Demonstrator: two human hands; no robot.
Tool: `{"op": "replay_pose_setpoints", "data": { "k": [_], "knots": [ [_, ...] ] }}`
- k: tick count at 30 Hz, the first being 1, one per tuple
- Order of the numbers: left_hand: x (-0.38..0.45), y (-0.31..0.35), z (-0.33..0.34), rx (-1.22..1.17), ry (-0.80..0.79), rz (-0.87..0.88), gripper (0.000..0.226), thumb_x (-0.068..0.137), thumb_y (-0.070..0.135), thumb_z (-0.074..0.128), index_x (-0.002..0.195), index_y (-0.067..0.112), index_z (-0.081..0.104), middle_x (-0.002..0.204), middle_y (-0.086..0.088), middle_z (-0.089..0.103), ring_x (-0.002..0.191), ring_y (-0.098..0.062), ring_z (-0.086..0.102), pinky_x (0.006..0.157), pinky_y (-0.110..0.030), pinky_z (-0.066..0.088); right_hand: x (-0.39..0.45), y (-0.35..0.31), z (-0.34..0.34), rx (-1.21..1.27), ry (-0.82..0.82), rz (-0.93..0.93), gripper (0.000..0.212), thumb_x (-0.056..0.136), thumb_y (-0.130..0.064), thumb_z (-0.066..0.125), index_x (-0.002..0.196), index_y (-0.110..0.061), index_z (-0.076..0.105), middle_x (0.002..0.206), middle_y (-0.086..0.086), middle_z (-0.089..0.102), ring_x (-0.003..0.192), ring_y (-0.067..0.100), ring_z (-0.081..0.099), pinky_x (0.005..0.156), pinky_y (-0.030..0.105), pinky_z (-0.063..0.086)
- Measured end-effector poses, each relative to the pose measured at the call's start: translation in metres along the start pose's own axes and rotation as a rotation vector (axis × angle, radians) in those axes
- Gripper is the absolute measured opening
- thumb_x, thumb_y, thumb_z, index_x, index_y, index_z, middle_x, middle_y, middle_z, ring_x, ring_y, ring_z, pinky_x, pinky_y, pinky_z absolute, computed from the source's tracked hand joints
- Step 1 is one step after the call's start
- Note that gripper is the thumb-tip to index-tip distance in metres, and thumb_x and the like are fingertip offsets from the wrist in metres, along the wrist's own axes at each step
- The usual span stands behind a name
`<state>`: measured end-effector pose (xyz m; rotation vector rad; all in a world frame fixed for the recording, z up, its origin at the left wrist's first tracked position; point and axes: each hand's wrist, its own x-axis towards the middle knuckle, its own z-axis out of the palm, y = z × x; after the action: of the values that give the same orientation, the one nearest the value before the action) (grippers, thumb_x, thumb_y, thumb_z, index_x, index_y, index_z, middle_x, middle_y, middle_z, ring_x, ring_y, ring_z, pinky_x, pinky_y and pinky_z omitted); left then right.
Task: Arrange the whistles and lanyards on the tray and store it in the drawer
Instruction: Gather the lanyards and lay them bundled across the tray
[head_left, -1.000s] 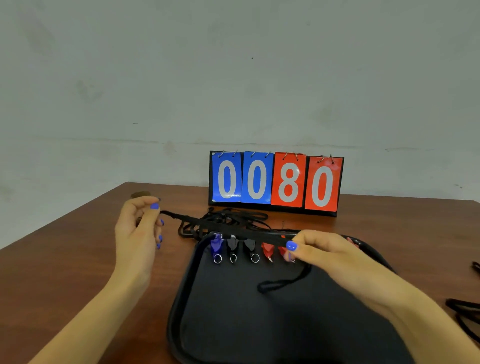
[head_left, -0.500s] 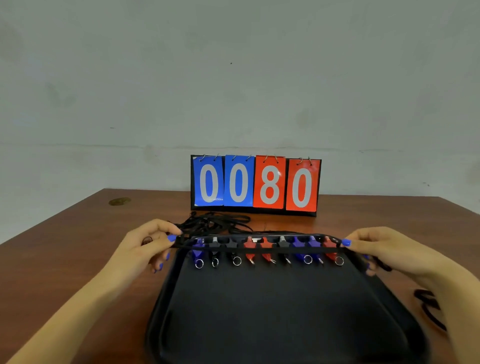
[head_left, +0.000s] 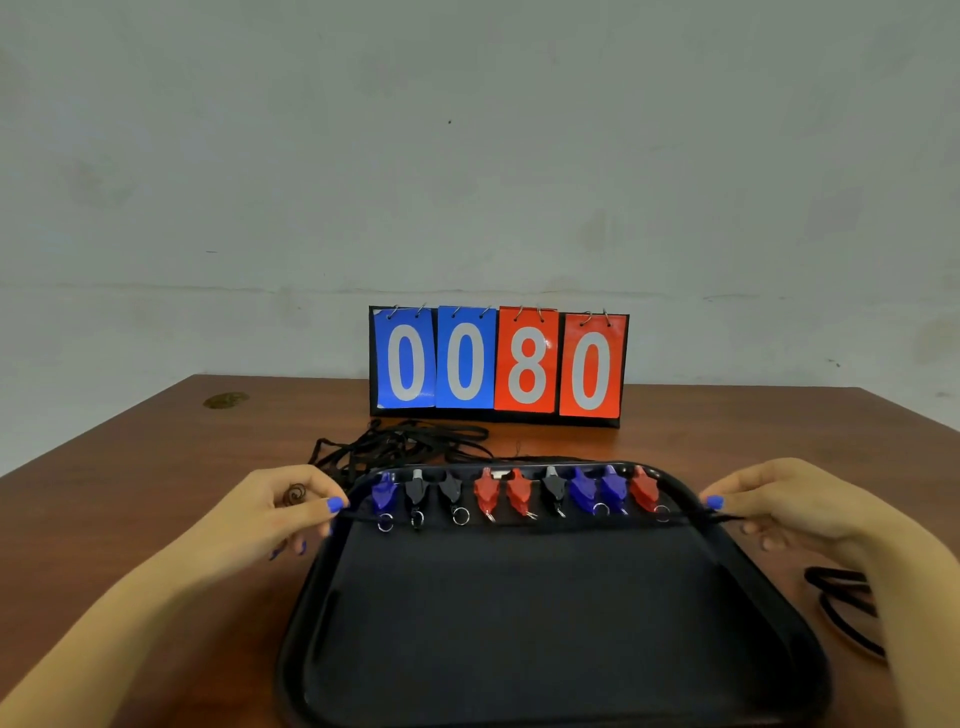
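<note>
A black tray (head_left: 545, 649) lies on the brown table (head_left: 130, 519). Along its far edge stands a row of several whistles (head_left: 519, 493) in blue, black and red, each with a small metal ring. A black lanyard (head_left: 530, 522) is stretched flat across the tray just in front of the whistles. My left hand (head_left: 280, 506) pinches its left end beside the tray's left rim. My right hand (head_left: 769, 501) pinches its right end at the right rim. A tangled pile of black lanyards (head_left: 400, 444) lies behind the tray.
A flip scoreboard (head_left: 498, 364) reading 0080 stands at the table's far edge against the wall. More black cords (head_left: 841, 603) lie on the table to the right of the tray. A round mark (head_left: 226, 400) shows on the far left of the tabletop.
My hands moved apart to the tray's two sides, pulling the lanyard straight. They then lowered it from over the whistles to just in front of them.
</note>
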<state>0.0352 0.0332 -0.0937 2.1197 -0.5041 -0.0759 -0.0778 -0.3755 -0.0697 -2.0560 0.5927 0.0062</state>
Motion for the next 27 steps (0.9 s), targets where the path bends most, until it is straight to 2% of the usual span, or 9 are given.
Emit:
{"op": "replay_pose_setpoints", "data": {
  "k": [2, 5, 7, 10, 12, 14, 19, 27],
  "knots": [
    [0.000, -0.002, -0.001, 0.038, -0.014, -0.010, 0.012, 0.088, 0.011, 0.058, 0.081, 0.010, 0.068, 0.059, -0.001, 0.063, 0.047, -0.009, 0.051, 0.042, -0.017, 0.034, 0.003, 0.003, 0.001, -0.036, -0.002, 0.001, 0.014, 0.084, 0.002, 0.060, 0.078, -0.004, 0.072, 0.056, 0.004, 0.061, 0.058, 0.017, 0.048, 0.047, 0.023, 0.043],
    [0.001, -0.005, -0.001, 0.092, -0.032, -0.035, 0.011, 0.087, 0.010, 0.059, 0.078, 0.008, 0.067, 0.057, -0.001, 0.062, 0.044, -0.007, 0.049, 0.042, -0.012, 0.036, 0.004, 0.002, 0.003, -0.055, -0.028, 0.019, 0.011, 0.085, 0.002, 0.060, 0.081, -0.002, 0.070, 0.071, 0.012, 0.063, 0.062, 0.018, 0.053, 0.046, 0.021, 0.048],
    [0.002, -0.008, -0.002, 0.152, -0.063, -0.058, 0.011, 0.087, 0.013, 0.060, 0.079, 0.012, 0.067, 0.057, -0.001, 0.063, 0.046, -0.007, 0.051, 0.046, -0.014, 0.040, 0.005, 0.001, 0.004, -0.111, -0.042, 0.019, 0.009, 0.085, -0.005, 0.062, 0.083, -0.004, 0.070, 0.072, 0.010, 0.061, 0.060, 0.016, 0.050, 0.046, 0.022, 0.045],
    [0.004, -0.012, -0.003, 0.216, -0.094, -0.079, 0.010, 0.087, 0.016, 0.060, 0.079, 0.015, 0.066, 0.056, 0.001, 0.064, 0.048, -0.009, 0.053, 0.054, -0.022, 0.044, 0.004, 0.000, 0.002, -0.319, -0.077, -0.002, 0.007, 0.083, -0.017, 0.066, 0.087, -0.020, 0.071, 0.085, 0.007, 0.065, 0.060, 0.015, 0.044, 0.046, 0.022, 0.036],
    [0.005, -0.014, -0.004, 0.235, -0.102, -0.087, 0.010, 0.087, 0.018, 0.060, 0.080, 0.016, 0.066, 0.056, 0.002, 0.064, 0.048, -0.009, 0.054, 0.055, -0.023, 0.045, 0.004, 0.000, 0.003, -0.434, -0.115, 0.010, 0.012, 0.082, -0.018, 0.068, 0.088, -0.028, 0.068, 0.099, 0.012, 0.067, 0.056, 0.014, 0.043, 0.044, 0.021, 0.034],
    [0.005, -0.015, -0.004, 0.246, -0.105, -0.085, 0.010, 0.087, 0.019, 0.059, 0.081, 0.016, 0.066, 0.056, 0.002, 0.064, 0.048, -0.009, 0.053, 0.054, -0.022, 0.046, 0.006, 0.001, 0.005, -0.518, -0.126, 0.026, 0.014, 0.080, -0.016, 0.070, 0.086, -0.029, 0.067, 0.107, 0.019, 0.066, 0.052, 0.013, 0.041, 0.042, 0.022, 0.034],
    [0.005, -0.016, -0.004, 0.267, -0.093, -0.073, 0.010, 0.088, 0.019, 0.058, 0.081, 0.016, 0.064, 0.057, 0.004, 0.065, 0.047, -0.010, 0.053, 0.054, -0.024, 0.045, 0.010, 0.003, 0.006, -0.550, -0.121, 0.042, 0.015, 0.080, -0.012, 0.069, 0.077, -0.025, 0.064, 0.087, 0.012, 0.060, 0.053, 0.014, 0.041, 0.043, 0.022, 0.033],
    [0.007, -0.019, 0.002, 0.305, -0.141, -0.049, 0.004, 0.086, 0.016, 0.060, 0.085, 0.020, 0.059, 0.063, 0.001, 0.064, 0.049, -0.009, 0.053, 0.052, -0.021, 0.045, 0.005, 0.002, -0.002, -0.507, -0.012, 0.043, 0.017, 0.082, 0.000, 0.059, 0.081, -0.016, 0.064, 0.075, 0.011, 0.065, 0.060, 0.017, 0.055, 0.045, 0.023, 0.041]
  ]
}}
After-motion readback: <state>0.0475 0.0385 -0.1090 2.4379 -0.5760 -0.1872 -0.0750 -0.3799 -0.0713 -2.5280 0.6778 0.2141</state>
